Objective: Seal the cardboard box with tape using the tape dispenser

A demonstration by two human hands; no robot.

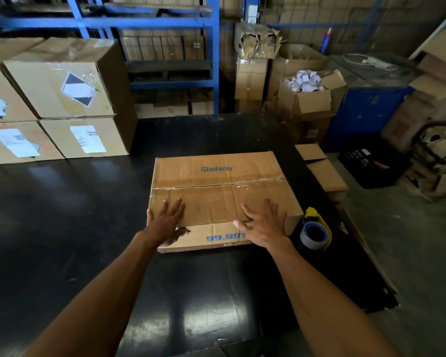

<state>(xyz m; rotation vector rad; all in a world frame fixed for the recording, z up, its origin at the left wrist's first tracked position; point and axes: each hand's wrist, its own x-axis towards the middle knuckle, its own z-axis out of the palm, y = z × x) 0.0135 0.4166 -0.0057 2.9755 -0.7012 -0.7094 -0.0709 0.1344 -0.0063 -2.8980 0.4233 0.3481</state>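
Two hands ours: left hand [167, 220] and right hand [264, 224] spread flat, pressing cardboard box [216, 191] top near counter [62, 215] right edge; tape dispenser [315, 229] just beside box.

Dim indoor light left the blue shelving [144, 21] in shadow, while soft overhead glare patches shone on the glossy black table [62, 228]; wide-angle distortion bowed the frame edges, and the far corners appeared soft and slightly blurred.
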